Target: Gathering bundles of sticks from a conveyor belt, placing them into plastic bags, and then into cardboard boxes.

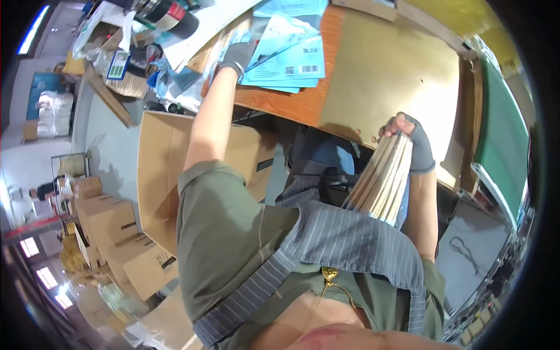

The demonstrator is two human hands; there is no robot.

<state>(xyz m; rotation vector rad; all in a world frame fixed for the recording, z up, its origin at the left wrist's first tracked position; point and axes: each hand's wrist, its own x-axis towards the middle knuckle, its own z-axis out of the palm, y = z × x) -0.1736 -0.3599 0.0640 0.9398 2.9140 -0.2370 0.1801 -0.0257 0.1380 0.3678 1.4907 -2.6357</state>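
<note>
My left hand [237, 56], in a grey glove, reaches to the left edge of a pile of light-blue printed plastic bags [304, 57] on the table. Its fingers are blurred and partly hidden, so I cannot tell whether they grip a bag. The uppermost bags lie askew. My right hand [412, 140], in a grey fingerless glove, is closed round the upper end of a bundle of long, pale wooden sticks [382, 178]. The bundle slants down in front of my apron, its lower end fanned out. More pale sticks [205, 57] lie left of the blue bags.
The wooden table [280, 100] carries a tan board [389, 70] on its right. An open cardboard box [157, 169] stands below my left arm. A dark bottle [169, 17] and plastic wrapping lie at the far left. Stacked cartons [111, 224] stand on the floor, left.
</note>
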